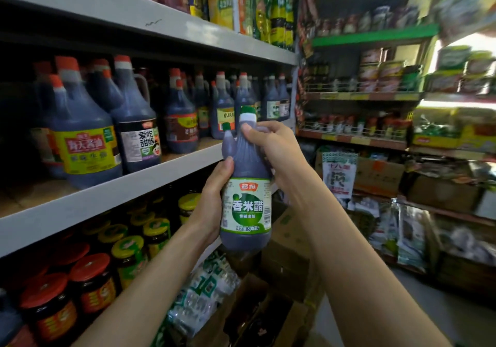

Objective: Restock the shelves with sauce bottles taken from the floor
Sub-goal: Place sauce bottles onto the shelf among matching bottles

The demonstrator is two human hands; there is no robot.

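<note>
A rice vinegar bottle (247,204) with a green and white label is held upright in the air by both hands, in front of the grey middle shelf (107,193) and not yet set on it. Its lower body is gripped by the left hand (212,201), the thumb laid on the front above the label. Its neck, under the green and white cap (248,114), is wrapped by the curled fingers of the right hand (271,148). A second green-capped neck (227,134) is seen just left of it; whether it is held cannot be told. On the lower shelf, red-lidded jars (91,268) and yellow-lidded jars (128,247) are ranged. Cardboard boxes (287,239) are seen below the bottle. On the middle shelf, large dark sauce jugs (86,137) with orange caps are lined up. Further right, a green-edged shelf unit (373,35) packed with goods is blurred
</note>
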